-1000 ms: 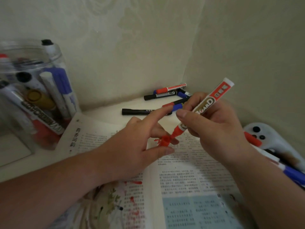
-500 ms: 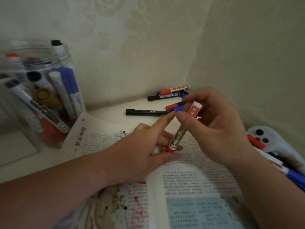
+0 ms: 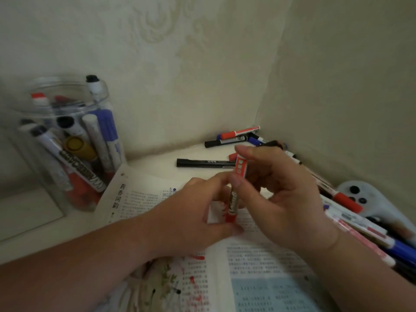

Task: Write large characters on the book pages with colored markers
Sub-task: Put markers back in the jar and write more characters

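Marker first: the red marker [image 3: 232, 202] stands almost upright above the open book [image 3: 258, 262], its red end down and its red-and-white labelled end up. My right hand [image 3: 281, 194] pinches the upper part of it between thumb and forefinger, the other fingers loosely bent behind. My left hand [image 3: 193, 212] curls round the lower part, forefinger laid against the barrel and thumb just under the red end, so both hands have hold of the one marker. Whether its red end touches the page I cannot tell.

The book lies flat under my hands, printed text on both pages, a pale blue panel at the bottom of the right page and red blots on the left one and near the fold. It rests on a white table [image 3: 157, 158].

To the left stands a clear jar [image 3: 27, 154] stuffed with markers. Behind my hands, in the corner against the wall [image 3: 202, 64], several loose markers [image 3: 225, 143] lie flat: black, red and blue. On the right, beside the book, lies a heap of markers [image 3: 360, 228], and a white thing [image 3: 378, 199] with black dots sits behind them.
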